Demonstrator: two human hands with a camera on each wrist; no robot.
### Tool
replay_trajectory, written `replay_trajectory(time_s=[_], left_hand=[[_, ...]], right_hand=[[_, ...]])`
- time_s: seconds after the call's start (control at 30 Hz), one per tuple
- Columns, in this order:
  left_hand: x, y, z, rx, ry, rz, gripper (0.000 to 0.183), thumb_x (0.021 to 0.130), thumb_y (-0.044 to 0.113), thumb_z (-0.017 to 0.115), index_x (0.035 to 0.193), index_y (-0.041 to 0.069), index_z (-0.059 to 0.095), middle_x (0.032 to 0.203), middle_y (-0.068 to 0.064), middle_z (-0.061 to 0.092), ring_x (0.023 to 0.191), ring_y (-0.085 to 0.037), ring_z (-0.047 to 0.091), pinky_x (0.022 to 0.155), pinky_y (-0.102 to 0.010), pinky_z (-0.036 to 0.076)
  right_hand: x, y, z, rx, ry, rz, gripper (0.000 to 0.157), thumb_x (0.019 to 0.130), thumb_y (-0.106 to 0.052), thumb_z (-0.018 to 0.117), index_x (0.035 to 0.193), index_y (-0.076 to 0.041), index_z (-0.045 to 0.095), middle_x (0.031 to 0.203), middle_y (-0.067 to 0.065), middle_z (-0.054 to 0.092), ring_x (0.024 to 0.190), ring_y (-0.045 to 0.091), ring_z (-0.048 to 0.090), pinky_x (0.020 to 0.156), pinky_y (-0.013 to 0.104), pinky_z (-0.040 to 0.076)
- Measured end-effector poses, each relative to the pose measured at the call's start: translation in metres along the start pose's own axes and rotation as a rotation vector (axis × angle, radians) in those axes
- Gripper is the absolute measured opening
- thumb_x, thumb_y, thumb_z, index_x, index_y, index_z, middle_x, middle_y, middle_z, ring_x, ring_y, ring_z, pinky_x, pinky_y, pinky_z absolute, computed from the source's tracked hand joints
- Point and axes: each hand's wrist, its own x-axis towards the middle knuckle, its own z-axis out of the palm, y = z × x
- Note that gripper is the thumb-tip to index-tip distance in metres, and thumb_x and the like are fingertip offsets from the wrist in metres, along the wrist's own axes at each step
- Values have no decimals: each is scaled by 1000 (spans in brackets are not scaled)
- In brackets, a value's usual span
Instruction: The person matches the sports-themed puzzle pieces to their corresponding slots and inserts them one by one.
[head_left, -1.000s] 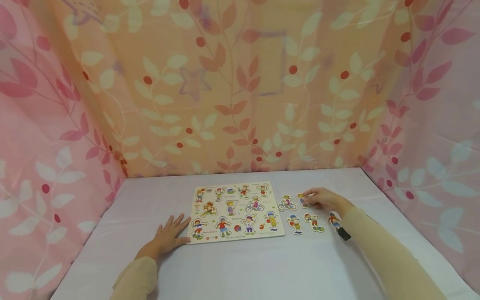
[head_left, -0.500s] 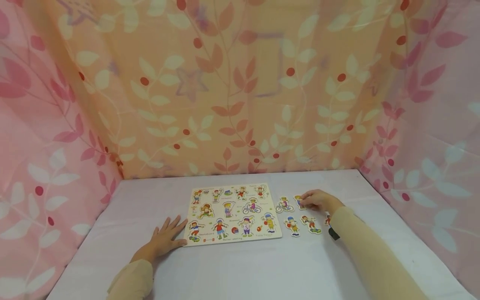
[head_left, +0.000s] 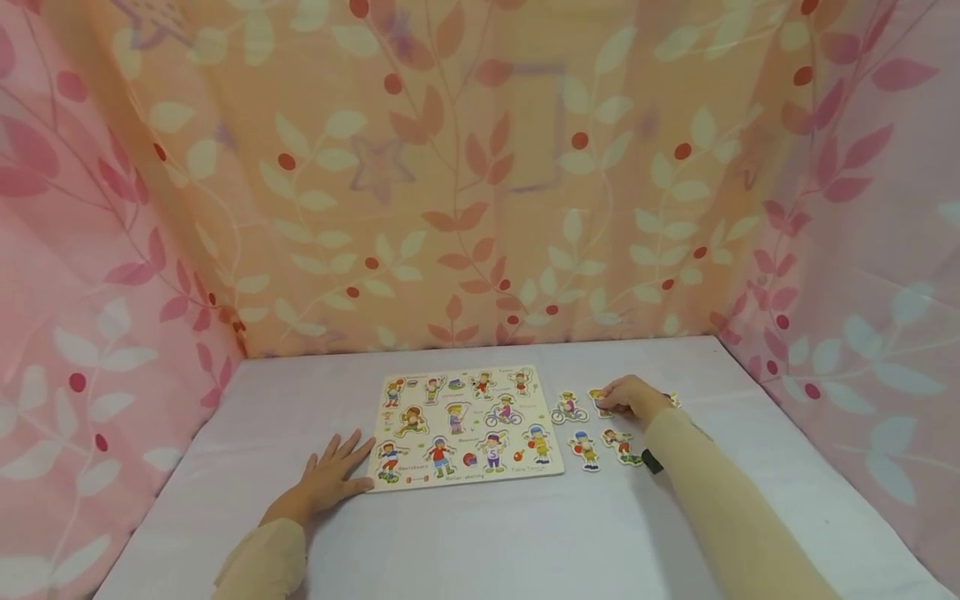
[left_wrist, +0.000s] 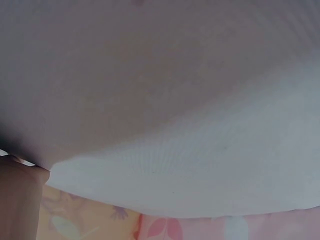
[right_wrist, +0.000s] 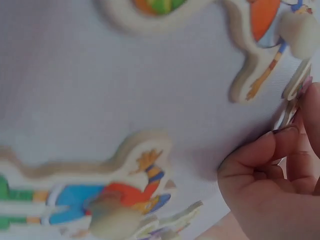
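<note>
Off the right edge of the board [head_left: 517, 432], your right hand [head_left: 636, 398] pinches a small figure piece [head_left: 597, 404] between thumb and finger; you cannot tell whether it has left the tabletop [head_left: 465, 542]. Your left hand [head_left: 332, 475] lies with fingers spread and straight, its tips at the board's left edge.

As for progress, you have pieces off the board in two rough rows: a cyclist piece [head_left: 569, 408] beside the pinched one, with a ball-player piece [head_left: 585, 451] and a skateboarder piece [head_left: 622, 447] nearer you. Your right wrist view adds a red-shirted piece [right_wrist: 122, 192]. Figures show across the board, but you cannot tell seated pieces from printed pictures, so what is left can't be counted. The pinched piece, I'd judge, is your unfinished step.

For room, the cyclist piece sits just beside the board, so sideways travel there is tight. A broad stretch of tabletop lies before the board, between your forearms. The far edge meets the curtain [head_left: 465, 208] not far behind the pieces; your right side has more margin.
</note>
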Motion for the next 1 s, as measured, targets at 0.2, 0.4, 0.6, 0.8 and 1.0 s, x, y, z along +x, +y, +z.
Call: replay_trajectory(time_s=[0.2,0.4,0.6,0.8,1.0], left_hand=[[3,0,2,-17,5,7,82,88,48,65,150,6,34,157,-26,15,141,-52,-1,106,-73,-3],[1,4,2,-17,-9,6,81,88,48,65,149,5,35,156,-27,16,141,-53,-1,106,-73,-2],[2,5,0,0,-13,-6,82,88,50,64,150,6,33,157,-26,15,142,-51,-1,106,-72,-2],[1,3,0,6,-14,-7,82,88,49,64,150,6,33,157,-26,16,142,-51,-1,106,-72,-2],[-1,2,-2,3,-4,-7,81,88,48,64,150,6,34,157,-25,16,142,-51,-1,106,-72,-2]], right_hand=[[2,0,-1,9,24,19,11,88,-13,72,86,-5,65,65,0,50,61,14,45,58,25,37],[-9,6,0,68,49,10,11,88,-13,72,88,-5,64,63,-2,46,57,12,41,56,25,36],[-22,4,2,143,59,-32,13,85,-11,75,91,-3,66,66,-3,50,57,13,39,55,25,33],[-35,-6,11,174,48,-55,19,86,-10,74,99,0,65,81,3,56,53,11,37,50,23,32],[-45,-17,21,185,47,-95,20,87,-10,74,100,2,65,91,7,59,54,11,37,50,23,31]])
